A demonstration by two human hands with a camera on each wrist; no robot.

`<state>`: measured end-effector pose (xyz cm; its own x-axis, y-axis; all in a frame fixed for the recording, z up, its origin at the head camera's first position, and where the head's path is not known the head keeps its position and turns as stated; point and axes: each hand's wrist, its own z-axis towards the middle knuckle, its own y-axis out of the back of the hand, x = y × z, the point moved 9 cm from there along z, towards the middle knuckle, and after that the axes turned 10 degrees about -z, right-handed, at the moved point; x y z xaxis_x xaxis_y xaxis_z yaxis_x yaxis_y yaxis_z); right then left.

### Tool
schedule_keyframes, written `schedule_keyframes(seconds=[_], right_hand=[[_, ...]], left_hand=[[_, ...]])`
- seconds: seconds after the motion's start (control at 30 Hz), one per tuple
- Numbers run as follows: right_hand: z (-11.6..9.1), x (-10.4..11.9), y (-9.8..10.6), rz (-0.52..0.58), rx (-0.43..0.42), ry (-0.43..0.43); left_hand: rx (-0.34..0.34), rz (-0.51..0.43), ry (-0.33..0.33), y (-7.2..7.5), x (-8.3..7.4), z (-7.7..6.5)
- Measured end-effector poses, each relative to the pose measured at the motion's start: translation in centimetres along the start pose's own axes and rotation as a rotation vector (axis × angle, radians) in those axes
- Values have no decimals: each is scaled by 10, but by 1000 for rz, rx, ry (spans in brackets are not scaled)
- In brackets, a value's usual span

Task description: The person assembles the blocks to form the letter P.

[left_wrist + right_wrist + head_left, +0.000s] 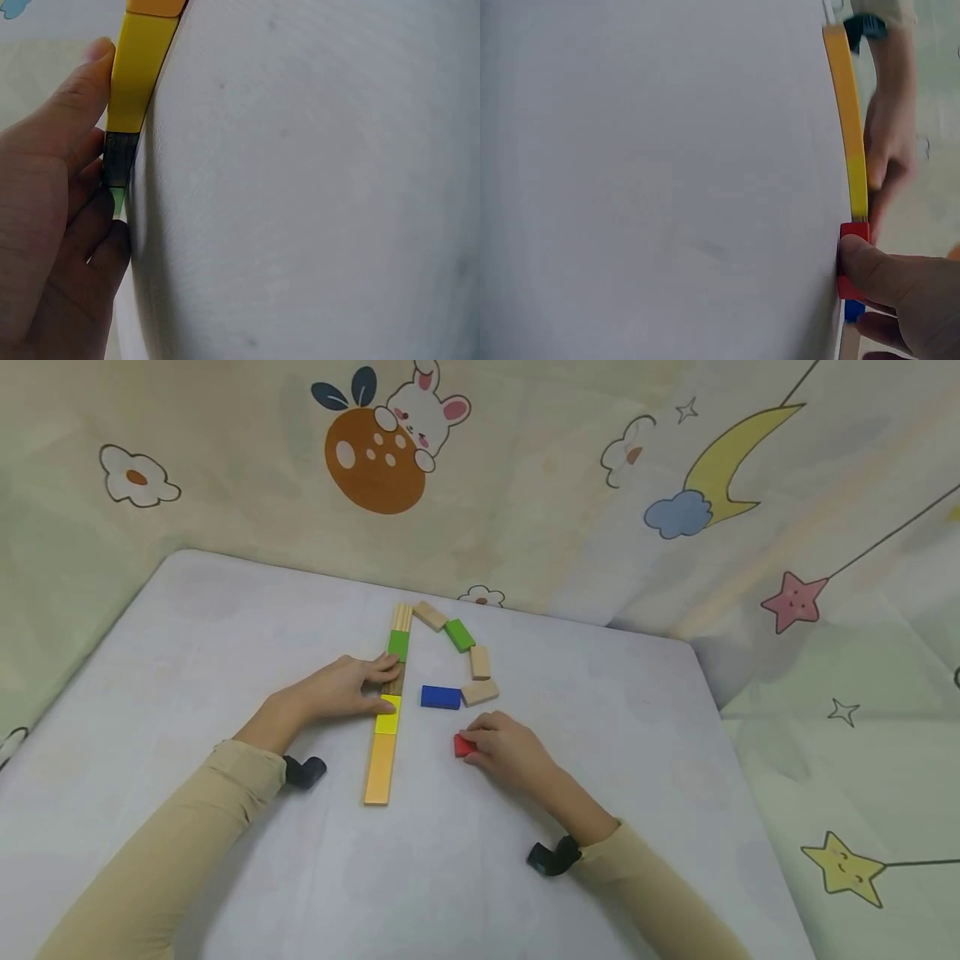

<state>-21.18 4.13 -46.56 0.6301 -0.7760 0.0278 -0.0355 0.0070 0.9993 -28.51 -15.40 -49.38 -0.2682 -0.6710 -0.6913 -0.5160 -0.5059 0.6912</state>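
A straight row of wooden blocks runs up the table in the head view: a long orange block (379,770), a yellow block (389,723), a dark brown block (395,685), a green block (399,646) and a pale striped piece (402,617). My left hand (333,689) lies along the left side of this row, thumb touching the yellow block and other fingertips at the brown and green ones. Between thumb and fingers, my right hand (513,752) pinches a red block (462,746), just below a blue block (440,697). Fingers partly cover the red block.
Right of the row, a curve is made of a plain block (430,616), a second green block (460,635), another plain block (480,662) and a lower plain block (480,692), ending at the blue one. Patterned cloth (525,485) hangs behind the white table (622,777).
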Motion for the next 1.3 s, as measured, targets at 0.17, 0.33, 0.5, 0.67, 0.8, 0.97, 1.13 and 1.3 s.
schedule_keyframes(seconds=[0.17, 0.33, 0.5, 0.67, 0.8, 0.97, 1.13, 1.3], right_hand=[[24, 33, 4, -68, -42, 88], [46, 45, 4, -108, -61, 107], [61, 45, 4, -93, -70, 78], [70, 43, 3, -101, -67, 48], [75, 41, 2, -87, -78, 33], [78, 39, 3, -68, -93, 23], [81, 39, 3, -61, -103, 24], [84, 40, 5, -68, -119, 40]], left_hand=[[14, 7, 16, -1, 1, 1], [13, 6, -10, -3, -1, 2], [9, 4, -45, -3, -2, 3], [4, -4, -45, -2, -2, 4], [3, 3, -40, -2, 0, 4], [-5, -2, -40, -1, 2, 3], [-9, -2, -51, -1, 2, 2], [-16, -11, -62, 0, 3, 0]])
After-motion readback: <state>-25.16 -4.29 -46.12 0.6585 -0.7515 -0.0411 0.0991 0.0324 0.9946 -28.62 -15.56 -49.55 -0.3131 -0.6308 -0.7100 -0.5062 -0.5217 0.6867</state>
